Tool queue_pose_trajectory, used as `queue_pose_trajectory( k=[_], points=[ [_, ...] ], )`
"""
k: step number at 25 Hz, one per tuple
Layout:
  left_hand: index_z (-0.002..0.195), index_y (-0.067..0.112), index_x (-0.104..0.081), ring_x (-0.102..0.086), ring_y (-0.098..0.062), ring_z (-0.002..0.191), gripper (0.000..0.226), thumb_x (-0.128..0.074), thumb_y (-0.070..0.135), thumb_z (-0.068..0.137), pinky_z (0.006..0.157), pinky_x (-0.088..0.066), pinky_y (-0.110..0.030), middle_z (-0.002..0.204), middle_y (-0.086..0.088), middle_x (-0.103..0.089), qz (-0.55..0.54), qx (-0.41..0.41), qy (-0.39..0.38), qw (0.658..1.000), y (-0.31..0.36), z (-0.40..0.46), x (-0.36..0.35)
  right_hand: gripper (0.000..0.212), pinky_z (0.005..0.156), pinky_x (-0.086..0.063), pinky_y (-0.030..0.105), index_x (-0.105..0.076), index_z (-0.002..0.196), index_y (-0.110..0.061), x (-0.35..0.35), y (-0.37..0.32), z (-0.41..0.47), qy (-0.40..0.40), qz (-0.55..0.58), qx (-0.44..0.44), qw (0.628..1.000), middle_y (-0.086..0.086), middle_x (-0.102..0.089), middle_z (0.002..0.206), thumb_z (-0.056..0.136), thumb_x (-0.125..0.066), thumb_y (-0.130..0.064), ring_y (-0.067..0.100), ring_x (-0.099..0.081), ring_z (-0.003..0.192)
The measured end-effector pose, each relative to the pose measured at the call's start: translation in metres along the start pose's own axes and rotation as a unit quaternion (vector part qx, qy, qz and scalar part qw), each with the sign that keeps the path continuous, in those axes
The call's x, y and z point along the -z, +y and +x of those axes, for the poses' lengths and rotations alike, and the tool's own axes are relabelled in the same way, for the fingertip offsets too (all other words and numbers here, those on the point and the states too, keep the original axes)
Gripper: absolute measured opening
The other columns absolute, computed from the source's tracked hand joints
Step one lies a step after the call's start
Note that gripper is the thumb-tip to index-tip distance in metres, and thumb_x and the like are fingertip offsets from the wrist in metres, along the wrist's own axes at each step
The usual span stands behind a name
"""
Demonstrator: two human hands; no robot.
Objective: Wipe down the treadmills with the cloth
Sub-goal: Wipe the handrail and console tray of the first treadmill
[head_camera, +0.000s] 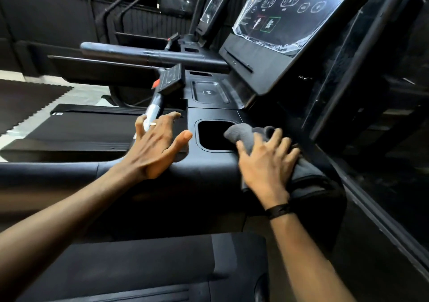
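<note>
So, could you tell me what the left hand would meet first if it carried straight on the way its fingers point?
Probably the silver-and-black handlebar grip: the left hand fingers point up-left toward it, apparently already near it, though depth is unclear.

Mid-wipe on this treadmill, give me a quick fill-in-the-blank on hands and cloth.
1. The grey cloth is pressed down by the ____ hand.
2. The left hand has spread fingers and holds ____.
3. The cloth lies at the right edge of the dark ____ in the console tray.
4. A dark band sits on the ____ wrist.

Missing: right; nothing; cup holder; right
</note>
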State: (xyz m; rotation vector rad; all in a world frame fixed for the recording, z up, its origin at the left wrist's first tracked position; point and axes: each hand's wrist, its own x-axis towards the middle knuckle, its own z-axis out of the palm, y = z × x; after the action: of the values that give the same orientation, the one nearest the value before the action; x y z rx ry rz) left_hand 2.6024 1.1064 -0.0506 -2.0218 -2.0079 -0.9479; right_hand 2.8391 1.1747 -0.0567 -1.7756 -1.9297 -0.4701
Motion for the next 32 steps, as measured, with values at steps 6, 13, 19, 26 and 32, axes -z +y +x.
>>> queue_pose_trajectory(
  k=[6, 13, 19, 26, 32],
  points=[
    [0.134, 0.015, -0.05, -0.035, 0.007, 0.115, 0.081, -0.005, 0.068, 0.092, 0.118, -0.007, -0.047, 0.123, 0.006, -0.053, -0.099, 0.065, 0.101, 0.988, -0.016, -0.004, 0.021, 0.052, 0.098, -0.029, 0.054, -0.064, 0.12, -0.019, 0.017, -0.101, -0.06, 0.031, 0.076, 0.117, 0.99, 0.026, -0.05, 0.142, 0.092, -0.044, -0.057, 0.038, -0.05, 0.114],
    [0.125, 0.016, -0.055, -0.04, 0.0, 0.114, 0.094, 0.002, 0.081, 0.087, 0.116, -0.011, -0.046, 0.118, 0.006, -0.053, -0.065, 0.122, 0.12, 0.983, -0.065, -0.03, 0.056, 0.046, 0.094, -0.029, 0.052, -0.063, 0.115, -0.018, 0.026, -0.162, -0.088, 0.026, 0.15, 0.206, 0.967, 0.024, -0.048, 0.144, 0.09, -0.053, -0.056, 0.034, -0.05, 0.112],
    [0.114, 0.013, -0.059, -0.04, 0.002, 0.104, 0.092, 0.002, 0.077, 0.088, 0.113, -0.014, -0.045, 0.112, -0.003, -0.06, -0.037, 0.16, 0.138, 0.977, -0.104, -0.058, 0.086, 0.048, 0.092, -0.031, 0.05, -0.06, 0.121, -0.019, 0.029, -0.206, -0.108, 0.026, 0.179, 0.267, 0.947, 0.022, -0.042, 0.15, 0.092, -0.05, -0.055, 0.032, -0.049, 0.111],
    [0.101, 0.009, -0.061, -0.048, -0.012, 0.104, 0.092, 0.005, 0.073, 0.092, 0.097, -0.011, -0.022, 0.102, -0.009, -0.062, 0.019, 0.172, 0.164, 0.971, -0.154, -0.102, 0.133, 0.05, 0.092, -0.031, 0.05, -0.062, 0.123, -0.017, 0.032, -0.28, -0.141, 0.036, 0.197, 0.322, 0.926, 0.025, -0.044, 0.149, 0.087, -0.059, -0.05, 0.034, -0.05, 0.11],
    [0.1, 0.011, -0.063, -0.048, -0.006, 0.102, 0.09, 0.004, 0.071, 0.095, 0.105, -0.012, -0.027, 0.102, -0.001, -0.062, 0.063, 0.227, 0.204, 0.95, -0.206, -0.164, 0.177, 0.048, 0.092, -0.032, 0.051, -0.063, 0.12, -0.015, 0.037, -0.351, -0.167, 0.047, 0.217, 0.356, 0.908, 0.026, -0.044, 0.148, 0.083, -0.066, -0.045, 0.034, -0.051, 0.108]
  ],
)
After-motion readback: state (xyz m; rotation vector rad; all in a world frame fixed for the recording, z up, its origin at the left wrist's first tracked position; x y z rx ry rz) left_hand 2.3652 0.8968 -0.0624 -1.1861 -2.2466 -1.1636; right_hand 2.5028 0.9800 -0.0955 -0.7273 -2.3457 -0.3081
